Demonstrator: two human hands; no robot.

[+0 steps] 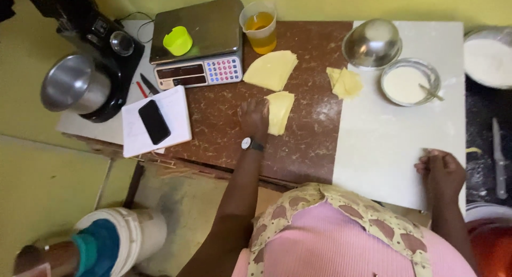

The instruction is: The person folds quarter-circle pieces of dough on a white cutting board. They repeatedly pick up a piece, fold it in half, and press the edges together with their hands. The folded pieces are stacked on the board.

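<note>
I see my left hand [254, 118] lying flat on the brown counter [224, 122], its grip spread, fingertips touching the left edge of a folded pastry sheet [280, 111]. My right hand [441, 173] rests at the near right edge of the white board [384, 149]; its fingers curl under, so I cannot tell whether that grip is pressed together. Just beyond the folded sheet lies a fan-shaped stack of sheets [272, 69], and a small folded piece [345, 82] sits to the right. A white pan [488, 58] is cut off at the far right. The knife [498, 159] on the right is blurred. A black phone [154, 121] lies on a white notebook [173, 109], near the scale [197, 42] with coloured keys.
</note>
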